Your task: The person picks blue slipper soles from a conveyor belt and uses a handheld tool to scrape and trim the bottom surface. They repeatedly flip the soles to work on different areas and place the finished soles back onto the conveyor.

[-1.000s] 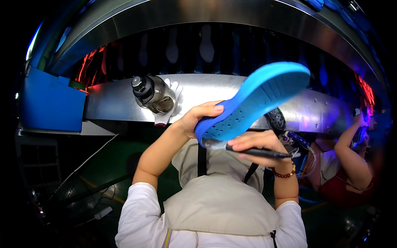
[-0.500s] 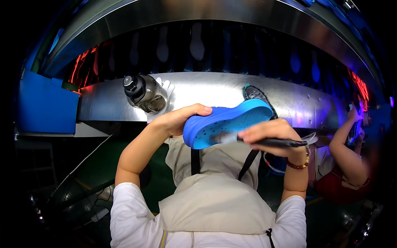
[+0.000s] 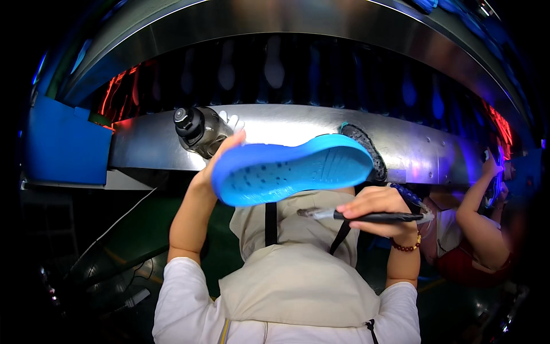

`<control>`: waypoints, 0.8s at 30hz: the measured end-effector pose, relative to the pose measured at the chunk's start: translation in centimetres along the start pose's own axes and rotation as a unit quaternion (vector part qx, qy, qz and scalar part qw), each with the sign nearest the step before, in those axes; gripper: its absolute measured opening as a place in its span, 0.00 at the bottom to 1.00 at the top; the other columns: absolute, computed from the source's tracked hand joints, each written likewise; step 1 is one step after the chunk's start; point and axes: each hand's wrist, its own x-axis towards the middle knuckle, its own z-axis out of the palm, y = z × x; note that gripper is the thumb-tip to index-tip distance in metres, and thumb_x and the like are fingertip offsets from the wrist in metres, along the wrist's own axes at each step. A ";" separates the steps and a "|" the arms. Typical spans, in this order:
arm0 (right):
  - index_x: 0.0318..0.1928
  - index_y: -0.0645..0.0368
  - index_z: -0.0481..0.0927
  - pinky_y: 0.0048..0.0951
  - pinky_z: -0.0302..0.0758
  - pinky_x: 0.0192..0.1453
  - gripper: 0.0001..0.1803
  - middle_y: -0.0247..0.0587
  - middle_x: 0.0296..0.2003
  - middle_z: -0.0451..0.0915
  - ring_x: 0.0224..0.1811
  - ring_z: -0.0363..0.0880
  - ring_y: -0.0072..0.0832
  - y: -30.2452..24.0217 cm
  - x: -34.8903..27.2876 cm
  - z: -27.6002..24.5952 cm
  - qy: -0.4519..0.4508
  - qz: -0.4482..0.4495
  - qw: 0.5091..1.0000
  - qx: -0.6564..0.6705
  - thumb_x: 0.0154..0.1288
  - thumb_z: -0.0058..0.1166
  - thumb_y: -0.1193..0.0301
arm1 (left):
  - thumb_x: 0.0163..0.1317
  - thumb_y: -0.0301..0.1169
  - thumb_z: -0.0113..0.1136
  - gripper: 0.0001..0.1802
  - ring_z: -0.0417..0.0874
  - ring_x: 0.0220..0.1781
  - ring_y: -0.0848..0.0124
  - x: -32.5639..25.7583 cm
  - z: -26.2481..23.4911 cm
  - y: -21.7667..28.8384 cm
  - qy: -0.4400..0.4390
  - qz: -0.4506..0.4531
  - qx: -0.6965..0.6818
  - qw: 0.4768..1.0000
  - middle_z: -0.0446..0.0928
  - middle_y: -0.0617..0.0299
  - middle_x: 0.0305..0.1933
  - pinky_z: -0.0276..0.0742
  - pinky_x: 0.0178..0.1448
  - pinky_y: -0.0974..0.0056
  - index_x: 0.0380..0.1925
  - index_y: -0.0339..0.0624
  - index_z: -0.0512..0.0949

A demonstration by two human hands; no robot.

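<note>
My left hand [image 3: 216,163] grips the heel end of a bright blue shoe sole [image 3: 292,169], which lies nearly level in front of my chest with its dotted, ribbed face toward me. Just below the sole's right part, my right hand [image 3: 375,207] pinches a slim brush [image 3: 366,217] with a black handle. The brush's bristle tip points left and sits under the sole, not touching it. A beaded bracelet circles my right wrist.
A shiny metal ledge [image 3: 286,123] runs across behind the sole, carrying a dark round bottle [image 3: 197,131] and a dark sole [image 3: 369,150]. A blue bin [image 3: 63,146] stands at the left. Pale soles [image 3: 275,66] hang in the dark rack above. Another person's arm [image 3: 478,212] works at the right.
The sole has dropped from a steep upward tilt to nearly level and turned its patterned face toward me. My right hand with the brush has slid from under its heel toward its right end.
</note>
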 end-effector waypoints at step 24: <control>0.33 0.61 0.80 0.30 0.74 0.45 0.11 0.43 0.34 0.82 0.39 0.81 0.34 -0.2 4.0 4.9 0.082 -0.065 0.989 -0.102 0.44 0.61 0.80 | 0.52 0.73 0.20 0.51 0.74 0.50 0.54 5.7 3.2 -5.0 -0.013 0.262 -0.030 0.964 0.73 0.47 0.46 0.70 0.54 0.45 0.59 0.41 0.59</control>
